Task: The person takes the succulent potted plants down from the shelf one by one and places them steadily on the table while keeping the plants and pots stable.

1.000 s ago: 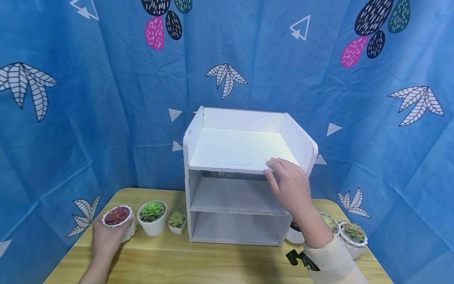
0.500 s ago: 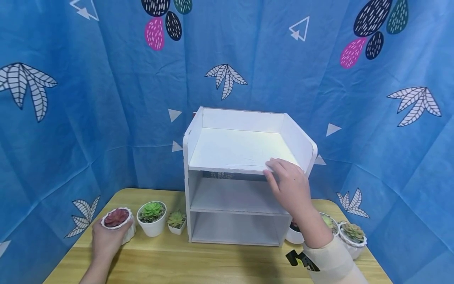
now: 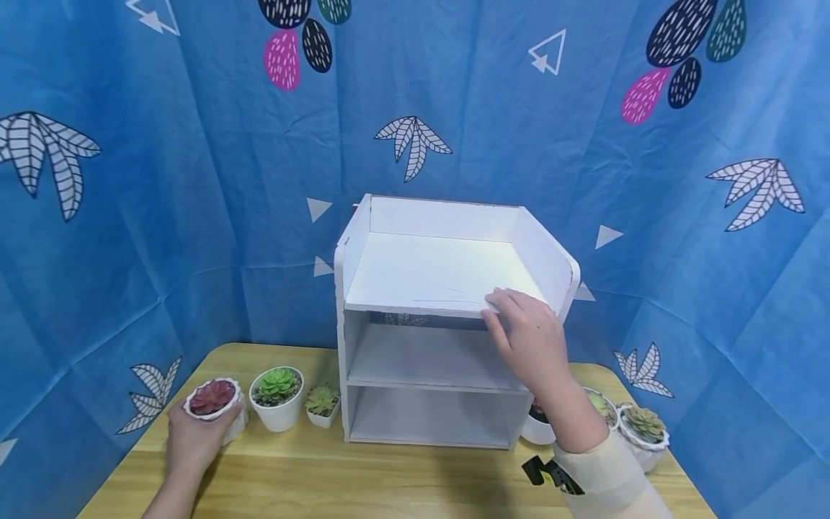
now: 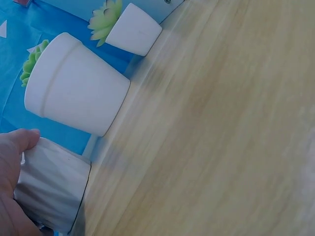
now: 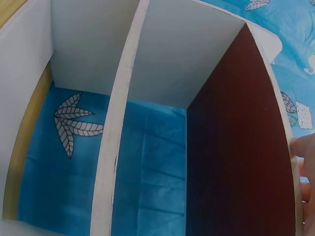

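A white pot with a wavy rim and a dark red succulent [image 3: 213,397] stands at the table's left. My left hand [image 3: 194,438] grips this pot, and the left wrist view shows the thumb on the pot's pale wall [image 4: 54,182]. In the middle stands a white shelf unit [image 3: 441,358], open at the front. My right hand [image 3: 533,339] rests on the front edge of its top board, near the right end. In the right wrist view the thumb touches that edge, beside the board's dark red underside [image 5: 236,147].
Right of the held pot stand a white pot with a green succulent [image 3: 277,398] and a small pot with a pale green one [image 3: 323,404]. Several more potted succulents, such as the frilled pot [image 3: 644,435], stand right of the shelf, partly behind my forearm. A blue patterned cloth [image 3: 279,180] hangs behind.
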{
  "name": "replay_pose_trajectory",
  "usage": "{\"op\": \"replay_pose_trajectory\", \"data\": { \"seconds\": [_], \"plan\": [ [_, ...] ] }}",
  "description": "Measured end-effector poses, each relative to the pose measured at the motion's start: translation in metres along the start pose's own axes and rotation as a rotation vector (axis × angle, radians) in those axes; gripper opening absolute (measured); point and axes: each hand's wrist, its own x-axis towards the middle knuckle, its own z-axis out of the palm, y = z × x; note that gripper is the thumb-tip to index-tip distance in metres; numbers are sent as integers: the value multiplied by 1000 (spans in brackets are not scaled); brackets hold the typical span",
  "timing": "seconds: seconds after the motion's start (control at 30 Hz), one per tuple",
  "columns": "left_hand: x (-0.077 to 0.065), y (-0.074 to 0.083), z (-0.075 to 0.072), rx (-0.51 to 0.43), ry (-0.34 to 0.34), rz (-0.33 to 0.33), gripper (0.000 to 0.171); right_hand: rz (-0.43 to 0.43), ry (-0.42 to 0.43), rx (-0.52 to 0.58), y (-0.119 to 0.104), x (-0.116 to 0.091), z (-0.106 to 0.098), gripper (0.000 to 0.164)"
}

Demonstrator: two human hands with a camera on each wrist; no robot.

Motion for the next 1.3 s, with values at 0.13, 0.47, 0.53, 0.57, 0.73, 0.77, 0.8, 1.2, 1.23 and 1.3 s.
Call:
{"op": "replay_pose_trajectory", "data": {
  "seconds": [0.13, 0.47, 0.53, 0.57, 0.73, 0.77, 0.8, 1.2, 1.23, 1.3],
  "plan": [
    [3, -1, 0, 12, -22, -14, 119, 4, -3, 1, -1, 0, 0, 35],
    [7, 1, 1, 21, -21, -9, 117, -1, 8, 1, 1, 0, 0, 34],
    [8, 1, 1, 22, -24, -14, 118, -2, 10, 1, 1, 1, 0, 34],
    [9, 1, 1, 19, -22, -10, 117, -2, 10, 1, 1, 1, 0, 34],
    [9, -2, 1, 3, -14, 13, 111, -1, 9, 3, 1, 0, 1, 34],
    [9, -2, 1, 3, -16, 15, 110, -2, 9, 3, 1, 0, 1, 34],
    [9, -2, 1, 4, -20, 14, 110, -3, 9, 4, 1, 0, 1, 33],
    [6, 4, -2, 84, -47, -31, 117, -8, 4, 5, 1, 1, 2, 33],
    [6, 4, -3, 91, -56, -34, 118, -6, 4, 5, 1, 1, 1, 34],
    [5, 6, -4, 100, -68, -31, 116, -4, 3, 3, 1, 0, 1, 34]
  ]
}}
